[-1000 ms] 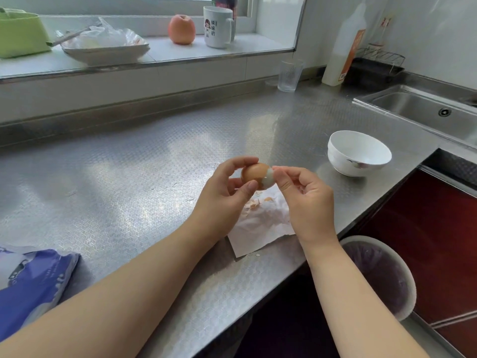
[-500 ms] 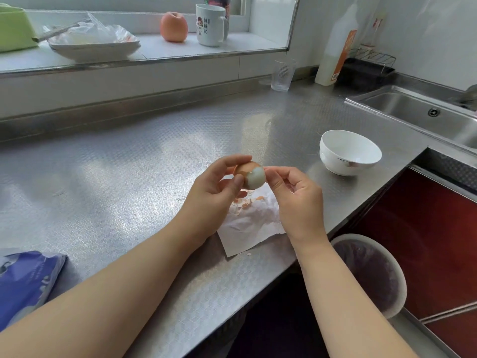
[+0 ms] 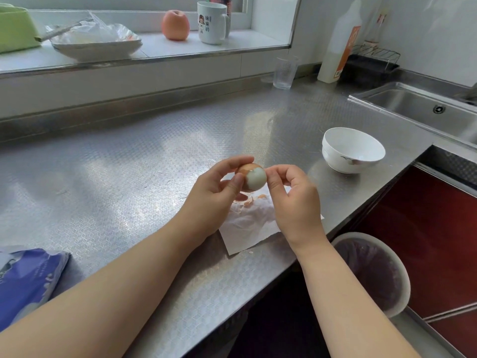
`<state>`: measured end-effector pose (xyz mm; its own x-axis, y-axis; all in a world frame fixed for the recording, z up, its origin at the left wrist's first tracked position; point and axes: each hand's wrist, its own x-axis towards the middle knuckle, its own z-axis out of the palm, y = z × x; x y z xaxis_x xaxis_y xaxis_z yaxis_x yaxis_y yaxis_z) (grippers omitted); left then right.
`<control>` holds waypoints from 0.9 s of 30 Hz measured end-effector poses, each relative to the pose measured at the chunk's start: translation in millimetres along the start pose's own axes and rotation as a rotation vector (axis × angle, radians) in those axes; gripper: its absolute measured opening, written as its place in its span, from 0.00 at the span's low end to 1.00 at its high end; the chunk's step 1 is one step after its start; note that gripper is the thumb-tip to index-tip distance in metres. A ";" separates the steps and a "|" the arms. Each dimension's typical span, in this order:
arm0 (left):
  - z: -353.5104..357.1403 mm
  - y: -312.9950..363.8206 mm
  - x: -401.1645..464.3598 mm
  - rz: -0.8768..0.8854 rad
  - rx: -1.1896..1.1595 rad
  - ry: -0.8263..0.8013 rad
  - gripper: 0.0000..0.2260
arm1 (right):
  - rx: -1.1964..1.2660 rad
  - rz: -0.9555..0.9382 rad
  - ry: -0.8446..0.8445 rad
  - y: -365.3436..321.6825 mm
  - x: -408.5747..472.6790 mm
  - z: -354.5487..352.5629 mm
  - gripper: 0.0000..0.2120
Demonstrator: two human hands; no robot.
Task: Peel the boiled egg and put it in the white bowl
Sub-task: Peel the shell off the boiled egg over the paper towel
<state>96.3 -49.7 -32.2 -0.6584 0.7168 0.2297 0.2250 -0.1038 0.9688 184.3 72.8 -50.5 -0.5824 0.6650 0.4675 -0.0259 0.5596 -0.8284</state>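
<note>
Since the earlier frame, more bare white shows on the boiled egg [image 3: 252,177]: a second ago only a small white cap peeked out at its right end, and now roughly the right half is peeled, with brown shell left on the half toward our left hand [image 3: 215,195]. That left hand holds the egg between thumb and curled fingers, raised above the tabletop [image 3: 129,161]. Our right hand [image 3: 294,200] has its fingertips curled in against the peeled end; whether they pinch a flake of shell we cannot tell.

We judge the peeling about half done. Left to do: strip the remaining shell, then carry the egg to the white bowl [image 3: 353,150], which stands with nothing in it, to the right of and beyond our hands, well apart from the egg. Shell bits [image 3: 254,200] already lie on the paper towel [image 3: 247,228] just under the hands.

For room, the path from egg to bowl crosses bare steel with nothing between. The towel's near corner reaches close to the tabletop's front edge, and a lined waste bin [image 3: 374,272] sits on the floor below that edge. The sink [image 3: 418,109] lies beyond the bowl to the right, and a blue packet [image 3: 28,280] rests far left, clear of our work
</note>
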 end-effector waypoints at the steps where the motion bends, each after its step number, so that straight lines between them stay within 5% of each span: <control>1: 0.5 -0.2 0.4 -0.004 0.002 -0.002 0.13 | -0.005 0.003 -0.001 0.5 0.5 0.8 0.04; 7: -1.0 -2.7 3.6 -0.045 -0.087 0.055 0.12 | 0.039 0.003 0.023 -2.9 -0.8 0.5 0.05; 14: -6.0 1.6 8.4 -0.207 -0.554 0.114 0.09 | 0.093 0.033 -0.007 -8.3 -1.5 -3.9 0.06; 17: -11.6 3.2 10.2 -0.250 -0.695 0.068 0.19 | 0.005 -0.063 -0.089 -4.1 -2.7 -1.2 0.02; 21: -14.1 3.3 10.0 -0.255 -0.663 0.060 0.28 | -0.091 -0.130 -0.141 0.0 -3.0 0.5 0.10; 27: -7.0 -0.8 7.8 -0.128 -0.286 0.092 0.18 | -0.141 -0.183 -0.114 0.8 -3.7 1.6 0.09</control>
<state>86.0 -48.8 -30.6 -0.7333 0.6726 0.0994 -0.0660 -0.2159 0.9742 185.1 70.0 -53.3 -0.6663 0.4906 0.5616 -0.0305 0.7345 -0.6779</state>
